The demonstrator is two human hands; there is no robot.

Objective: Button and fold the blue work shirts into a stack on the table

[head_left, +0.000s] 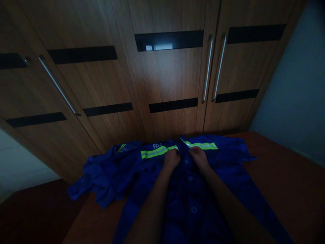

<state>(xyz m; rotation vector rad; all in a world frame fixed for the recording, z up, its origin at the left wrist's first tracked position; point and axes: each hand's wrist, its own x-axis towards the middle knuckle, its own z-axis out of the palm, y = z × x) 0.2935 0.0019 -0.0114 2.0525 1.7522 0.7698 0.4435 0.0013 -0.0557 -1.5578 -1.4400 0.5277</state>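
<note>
A dark blue work jacket [223, 169] with yellow-green reflective strips and a row of buttons lies spread out in front of me. Its collar end points toward the wardrobe. My left hand [172, 158] is closed on the jacket's front edge, just below the left strip. Across the button line, my right hand [198, 156] pinches the other front edge by the right strip. The fingertips of both hands are partly hidden. To the left, a second blue garment [106, 173] lies crumpled, with a similar strip and white lettering, against the jacket's sleeve.
A wooden wardrobe [172, 74] with black bands and long metal handles rises directly behind the garments. The reddish-brown surface [286, 176] under the clothes reaches to a pale wall [291, 95] on the right. The light is dim.
</note>
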